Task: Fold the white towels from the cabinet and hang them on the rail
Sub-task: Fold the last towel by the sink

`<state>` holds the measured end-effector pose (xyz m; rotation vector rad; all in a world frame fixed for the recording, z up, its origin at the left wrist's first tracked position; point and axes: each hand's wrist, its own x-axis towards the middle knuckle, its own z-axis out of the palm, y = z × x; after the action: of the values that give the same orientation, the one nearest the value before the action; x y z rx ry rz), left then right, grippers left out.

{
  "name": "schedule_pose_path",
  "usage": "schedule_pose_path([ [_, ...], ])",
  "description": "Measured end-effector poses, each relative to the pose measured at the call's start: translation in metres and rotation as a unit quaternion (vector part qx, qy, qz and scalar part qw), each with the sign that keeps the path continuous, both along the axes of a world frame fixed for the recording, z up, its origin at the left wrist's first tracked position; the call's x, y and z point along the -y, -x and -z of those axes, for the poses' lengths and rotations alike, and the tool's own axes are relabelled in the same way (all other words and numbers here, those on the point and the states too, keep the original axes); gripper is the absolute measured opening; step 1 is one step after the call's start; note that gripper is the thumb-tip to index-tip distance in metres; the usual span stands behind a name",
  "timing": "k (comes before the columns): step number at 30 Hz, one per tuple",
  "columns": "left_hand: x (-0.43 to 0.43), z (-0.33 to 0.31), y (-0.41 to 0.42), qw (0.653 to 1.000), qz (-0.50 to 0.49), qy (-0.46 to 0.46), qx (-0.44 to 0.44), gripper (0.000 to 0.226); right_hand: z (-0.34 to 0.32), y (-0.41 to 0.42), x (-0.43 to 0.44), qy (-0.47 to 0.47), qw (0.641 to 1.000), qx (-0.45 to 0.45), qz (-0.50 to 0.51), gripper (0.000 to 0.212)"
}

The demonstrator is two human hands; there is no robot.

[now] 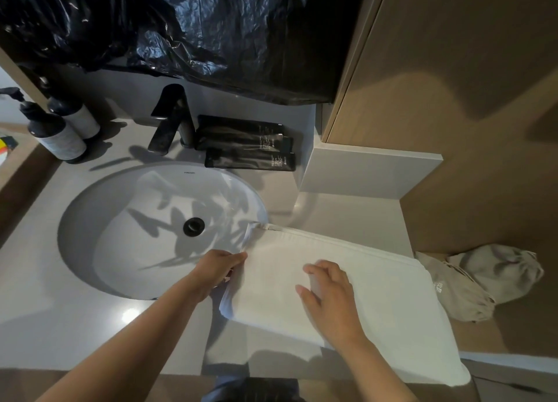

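**Fig. 1. Towel held at the counter**

A folded white towel point(386, 299) lies on the counter point(45, 317), just right of the sink point(99, 220); its far left corner reaches the bowl's rim. The left hand point(219, 268) pinches the towel's left edge. The right hand point(330, 296) rests on top with its fingers relaxed.

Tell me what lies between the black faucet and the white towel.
In the head view, the white sink basin, with its black drain, lies between the faucet and the towel.

Counter point(75, 326) left of sink point(157, 229) open; faucet point(172, 120), bottles point(57, 132) block rear.
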<state>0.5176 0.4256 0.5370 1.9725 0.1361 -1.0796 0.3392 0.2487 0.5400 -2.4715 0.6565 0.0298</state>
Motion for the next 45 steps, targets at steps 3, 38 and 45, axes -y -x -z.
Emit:
schedule_pose_path([
  [3, 0.0, -0.004, -0.001, 0.999, 0.026, 0.019, 0.017, 0.036, -0.001, -0.002, 0.003, -0.019, 1.0, -0.001, 0.005, 0.035],
  [38, 0.186, -0.277, 0.027, 0.927, 0.034, 0.341, 0.153, 0.022, -0.253, 0.009, 0.063, -0.002, 0.898, 0.429, 0.096, 0.034],
  [45, 0.213, -0.293, 0.047, 0.92, 0.024, 0.383, 0.074, 0.012, -0.244, 0.014, 0.075, 0.117, 0.887, 0.419, 0.153, 0.04],
])
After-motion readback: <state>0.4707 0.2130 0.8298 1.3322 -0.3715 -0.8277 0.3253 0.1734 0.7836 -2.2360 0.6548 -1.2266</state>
